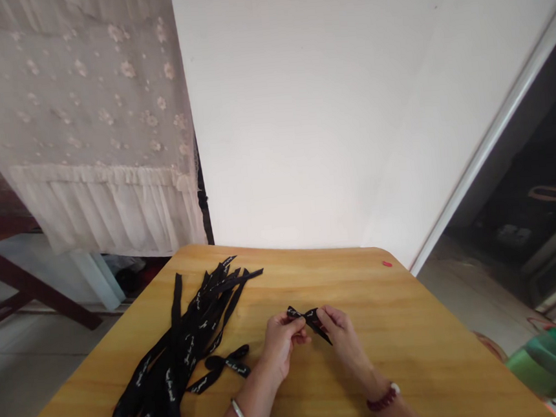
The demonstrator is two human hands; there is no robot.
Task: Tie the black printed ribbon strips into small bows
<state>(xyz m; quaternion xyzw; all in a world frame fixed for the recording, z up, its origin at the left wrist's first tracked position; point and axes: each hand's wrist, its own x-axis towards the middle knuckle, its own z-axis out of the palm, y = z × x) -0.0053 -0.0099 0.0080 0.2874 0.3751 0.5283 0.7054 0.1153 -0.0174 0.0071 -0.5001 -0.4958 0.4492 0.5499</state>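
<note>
A short black ribbon point(309, 317) with white lettering is stretched between my two hands above the wooden table point(363, 292). Its left part is pinched by my left hand point(284, 341), fingers closed. On the other side, the fingers of my right hand point(340, 333) are closed on the ribbon's right part, and a pointed tail hangs between the hands. A tied black bow point(223, 366) lies on the table left of my left forearm. Further left spreads a pile of long black ribbons point(187, 340) with white writing.
A small red object point(387, 264) lies near the table's back right corner. A white panel point(301, 135) stands behind the table. At the left hangs a lace curtain point(105, 120); a green container point(549, 360) is on the right.
</note>
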